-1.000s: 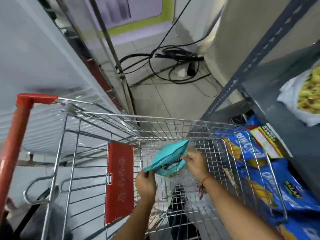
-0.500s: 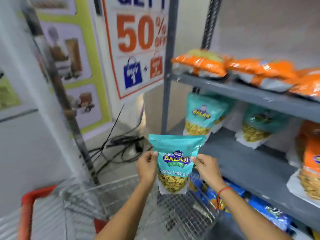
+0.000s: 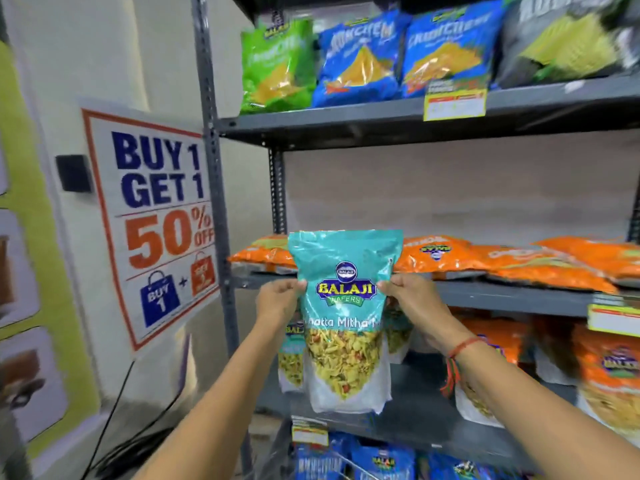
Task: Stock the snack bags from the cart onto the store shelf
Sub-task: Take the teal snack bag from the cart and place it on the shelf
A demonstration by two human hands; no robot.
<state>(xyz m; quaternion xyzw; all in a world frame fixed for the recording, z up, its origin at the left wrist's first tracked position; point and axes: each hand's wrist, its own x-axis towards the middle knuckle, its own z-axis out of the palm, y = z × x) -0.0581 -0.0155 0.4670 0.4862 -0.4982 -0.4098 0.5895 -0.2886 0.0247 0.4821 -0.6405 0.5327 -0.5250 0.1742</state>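
Holding a teal plastic Balaji snack bag point(image 3: 344, 306) upright w/ both hands, in front of the grey metal shelf unit point(image 3: 485, 297). Left hand point(image 3: 277, 301) pinches the bag's left edge, right hand point(image 3: 408, 299) the right edge, fingers closed on it at logo height (thumbs in front). Bag is off the shelves, approx level w/ the flat orange snack bags point(image 3: 512, 261). Similar teal bags point(image 3: 291, 355) stand behind it on the shelf below.

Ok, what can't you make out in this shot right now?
- Cart: out of the head view, below the frame.
- Shelf slot behind the teal bag: the bag hides it.
- Price tags: print blurred.
- Black bag, top right: name cut off and blurred.
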